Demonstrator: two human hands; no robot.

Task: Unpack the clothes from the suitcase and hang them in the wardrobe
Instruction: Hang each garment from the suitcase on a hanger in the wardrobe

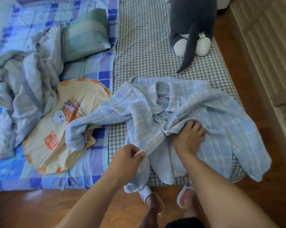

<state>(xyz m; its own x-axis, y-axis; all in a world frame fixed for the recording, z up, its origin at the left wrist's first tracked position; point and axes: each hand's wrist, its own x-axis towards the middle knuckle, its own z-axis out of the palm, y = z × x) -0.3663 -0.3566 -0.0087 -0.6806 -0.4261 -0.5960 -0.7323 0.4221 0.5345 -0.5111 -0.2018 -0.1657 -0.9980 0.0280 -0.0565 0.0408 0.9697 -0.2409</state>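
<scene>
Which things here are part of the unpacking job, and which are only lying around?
Job: light blue fleece garment; left hand pinching its front edge; right hand pressing on it.

Lying about: grey plush cat, round cream cartoon cushion, rumpled grey blanket, green square pillow.

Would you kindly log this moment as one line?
stage: arranging garment | blue fleece jacket: spread on bed | left hand: pinches front edge | right hand: presses on jacket
</scene>
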